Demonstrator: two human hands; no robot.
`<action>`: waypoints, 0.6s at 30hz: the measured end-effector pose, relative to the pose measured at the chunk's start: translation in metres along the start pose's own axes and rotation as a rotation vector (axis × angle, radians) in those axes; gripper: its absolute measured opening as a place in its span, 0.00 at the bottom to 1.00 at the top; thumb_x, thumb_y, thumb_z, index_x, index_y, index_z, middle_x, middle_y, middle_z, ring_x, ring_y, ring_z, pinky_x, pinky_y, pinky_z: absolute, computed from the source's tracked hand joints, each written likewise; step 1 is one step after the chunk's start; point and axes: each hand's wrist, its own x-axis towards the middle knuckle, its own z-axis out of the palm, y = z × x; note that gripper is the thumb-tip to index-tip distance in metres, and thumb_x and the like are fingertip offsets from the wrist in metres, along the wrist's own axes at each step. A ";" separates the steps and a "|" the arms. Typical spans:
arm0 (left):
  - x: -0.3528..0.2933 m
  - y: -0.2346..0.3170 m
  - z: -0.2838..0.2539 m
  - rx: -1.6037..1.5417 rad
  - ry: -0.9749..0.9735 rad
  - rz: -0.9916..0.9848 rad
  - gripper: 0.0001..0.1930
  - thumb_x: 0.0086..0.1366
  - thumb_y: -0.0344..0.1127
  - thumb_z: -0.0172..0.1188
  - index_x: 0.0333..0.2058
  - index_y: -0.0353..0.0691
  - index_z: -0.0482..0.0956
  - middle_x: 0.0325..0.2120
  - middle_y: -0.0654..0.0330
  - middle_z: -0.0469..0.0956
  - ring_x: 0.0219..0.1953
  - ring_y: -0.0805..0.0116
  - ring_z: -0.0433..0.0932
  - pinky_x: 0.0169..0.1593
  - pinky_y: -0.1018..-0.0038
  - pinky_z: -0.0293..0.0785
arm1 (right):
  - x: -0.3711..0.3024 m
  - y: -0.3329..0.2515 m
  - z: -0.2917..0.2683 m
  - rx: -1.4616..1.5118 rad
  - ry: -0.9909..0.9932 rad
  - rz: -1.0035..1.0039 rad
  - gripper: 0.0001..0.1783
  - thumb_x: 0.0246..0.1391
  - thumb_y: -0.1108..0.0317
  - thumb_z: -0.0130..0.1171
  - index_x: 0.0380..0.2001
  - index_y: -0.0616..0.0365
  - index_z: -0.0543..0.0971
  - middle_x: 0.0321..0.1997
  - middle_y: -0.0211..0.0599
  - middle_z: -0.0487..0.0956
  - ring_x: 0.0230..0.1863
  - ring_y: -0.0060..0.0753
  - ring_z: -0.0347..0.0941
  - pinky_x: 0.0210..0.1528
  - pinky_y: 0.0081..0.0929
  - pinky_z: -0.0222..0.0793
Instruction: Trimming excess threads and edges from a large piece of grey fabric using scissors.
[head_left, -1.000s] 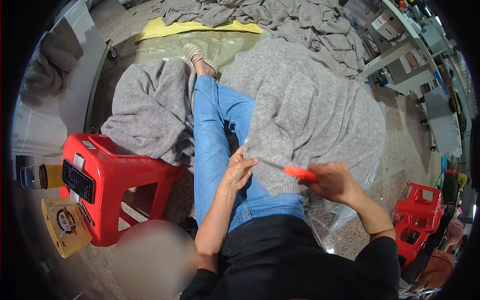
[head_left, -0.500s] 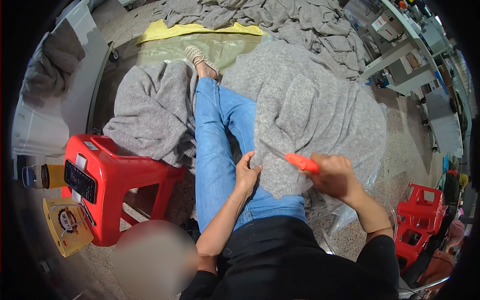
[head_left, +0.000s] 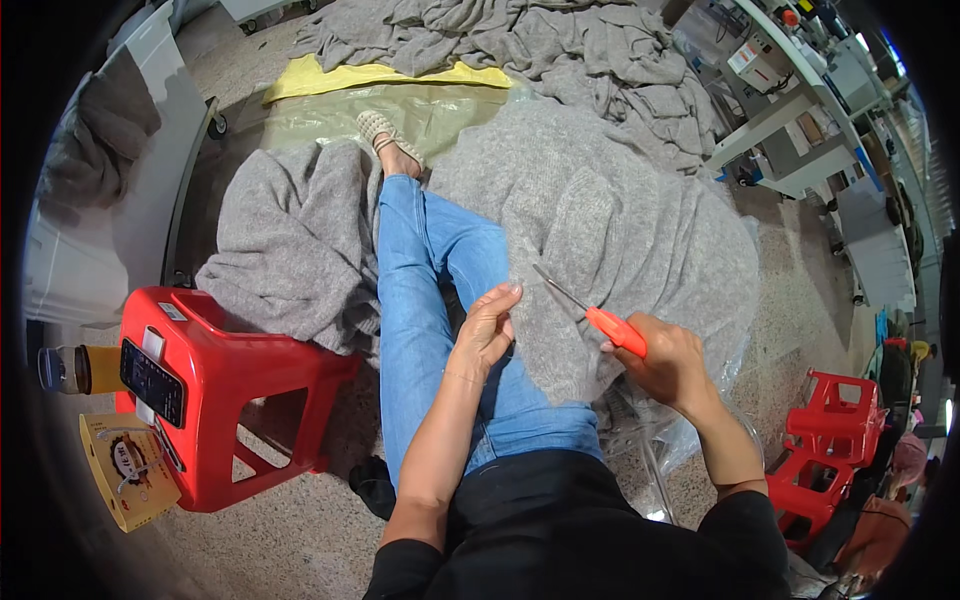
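A large grey knit fabric [head_left: 600,210] spreads across my lap and the floor to the right. At its left edge my left hand [head_left: 488,325] is closed, its thumb and fingertips pinching the knit beside my jeans. My right hand [head_left: 665,362] is wrapped round the handle of an orange-handled tool with a narrow metal blade [head_left: 618,328]. The blade points up and left over the fabric, its tip a little to the right of my left fingertips. I cannot tell whether the tip touches the knit.
On my left is a red stool [head_left: 225,375] with a phone [head_left: 152,382] on it and a yellow box [head_left: 128,470] beside it. Another grey knit heap [head_left: 290,240] lies beyond. More knits [head_left: 600,60] cover the far floor. Red stools [head_left: 825,430] stand at right, below a workbench [head_left: 800,120].
The orange-handled tool and my right hand have shifted slightly right and down, and its tip has moved a little up. My left hand has moved up along the fabric edge. The view has shifted.
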 end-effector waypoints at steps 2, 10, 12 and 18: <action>-0.005 0.003 0.004 0.016 -0.007 0.070 0.09 0.60 0.26 0.59 0.40 0.35 0.75 0.35 0.60 0.79 0.37 0.72 0.77 0.44 0.76 0.74 | 0.000 0.003 0.002 -0.001 0.011 0.006 0.22 0.49 0.46 0.59 0.25 0.56 0.72 0.19 0.46 0.76 0.23 0.54 0.74 0.22 0.46 0.67; -0.010 -0.001 0.008 0.103 0.074 0.332 0.05 0.62 0.27 0.58 0.37 0.36 0.77 0.32 0.64 0.79 0.32 0.78 0.76 0.38 0.81 0.72 | -0.003 0.005 0.014 0.098 -0.030 -0.017 0.18 0.50 0.51 0.61 0.23 0.54 0.73 0.17 0.43 0.74 0.22 0.51 0.74 0.23 0.42 0.67; -0.005 -0.004 0.000 0.120 0.075 0.350 0.06 0.62 0.27 0.58 0.37 0.35 0.77 0.32 0.64 0.79 0.31 0.78 0.75 0.38 0.82 0.71 | -0.003 0.004 0.013 0.094 -0.085 -0.036 0.18 0.50 0.51 0.61 0.22 0.54 0.73 0.16 0.43 0.74 0.21 0.51 0.73 0.23 0.41 0.67; -0.002 -0.008 -0.019 0.157 0.089 0.407 0.07 0.63 0.27 0.55 0.40 0.33 0.76 0.37 0.60 0.79 0.36 0.74 0.77 0.45 0.76 0.72 | -0.006 0.006 0.015 0.105 -0.035 -0.016 0.18 0.49 0.51 0.62 0.22 0.52 0.73 0.14 0.42 0.73 0.20 0.51 0.73 0.22 0.42 0.66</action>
